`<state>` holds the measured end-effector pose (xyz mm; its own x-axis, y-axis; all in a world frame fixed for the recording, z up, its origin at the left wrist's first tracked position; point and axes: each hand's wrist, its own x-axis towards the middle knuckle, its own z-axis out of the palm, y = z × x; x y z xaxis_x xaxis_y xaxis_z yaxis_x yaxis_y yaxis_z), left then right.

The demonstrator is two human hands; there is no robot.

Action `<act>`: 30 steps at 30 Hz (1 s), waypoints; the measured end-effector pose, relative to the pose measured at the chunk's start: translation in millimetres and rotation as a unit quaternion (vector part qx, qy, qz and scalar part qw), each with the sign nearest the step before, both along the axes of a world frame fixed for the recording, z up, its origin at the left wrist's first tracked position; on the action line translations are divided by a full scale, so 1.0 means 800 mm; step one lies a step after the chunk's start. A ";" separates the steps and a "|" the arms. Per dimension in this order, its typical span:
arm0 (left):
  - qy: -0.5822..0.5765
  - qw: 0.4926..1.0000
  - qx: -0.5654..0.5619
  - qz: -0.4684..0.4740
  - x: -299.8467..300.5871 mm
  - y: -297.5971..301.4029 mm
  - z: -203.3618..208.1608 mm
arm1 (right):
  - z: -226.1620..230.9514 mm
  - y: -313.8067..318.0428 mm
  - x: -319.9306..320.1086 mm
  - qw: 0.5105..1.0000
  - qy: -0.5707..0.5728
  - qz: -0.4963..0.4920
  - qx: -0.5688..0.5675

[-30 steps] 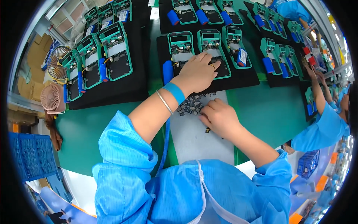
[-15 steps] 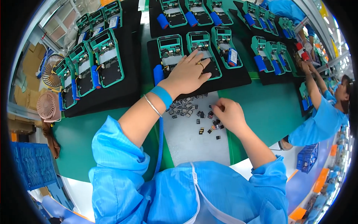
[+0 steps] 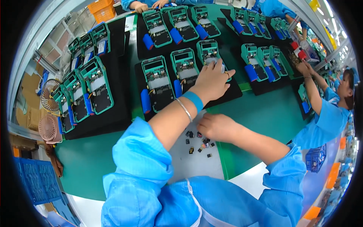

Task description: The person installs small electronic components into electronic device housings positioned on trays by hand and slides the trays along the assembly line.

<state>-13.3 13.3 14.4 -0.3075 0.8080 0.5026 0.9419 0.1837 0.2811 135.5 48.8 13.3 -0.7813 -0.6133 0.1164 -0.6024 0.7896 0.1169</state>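
Note:
My left hand (image 3: pixel 211 81) lies across the lower part of a green-framed device housing (image 3: pixel 207 46), the rightmost of the three on the near middle mat. Its fingers are stretched out and apart; a sliver of something whitish shows beside them, and the rest under the palm is hidden. My right hand (image 3: pixel 215 126) is closed just below, over the upper edge of the small black memory cards (image 3: pixel 191 134), fingertips pressed together. Whatever those fingertips hold is out of sight. A blue wristband (image 3: pixel 193 101) and a bangle circle my left wrist.
More green housings (image 3: pixel 157 81) with blue batteries (image 3: pixel 145 101) stand in rows on black foam mats (image 3: pixel 124 94). Two small fans (image 3: pixel 49 128) are at the left edge. A co-worker (image 3: pixel 321 109) works at the right; another person's hands (image 3: pixel 151 5) show at the far side.
My left hand has moved from the middle housing to the right one. My right hand has shifted left, closer to my left wrist. The whole view has turned and shifted.

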 end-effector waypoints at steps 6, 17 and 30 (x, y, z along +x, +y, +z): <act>-0.091 0.992 -0.082 0.029 -0.014 0.039 0.007 | -0.004 0.009 0.000 1.000 -0.012 0.007 0.028; -0.229 0.954 0.151 0.120 -0.030 0.009 0.019 | 0.068 0.115 -0.023 0.896 0.067 -0.258 -0.356; 0.054 0.989 -0.123 0.054 -0.022 -0.015 0.017 | 0.024 0.134 -0.042 0.786 0.079 -0.320 -0.523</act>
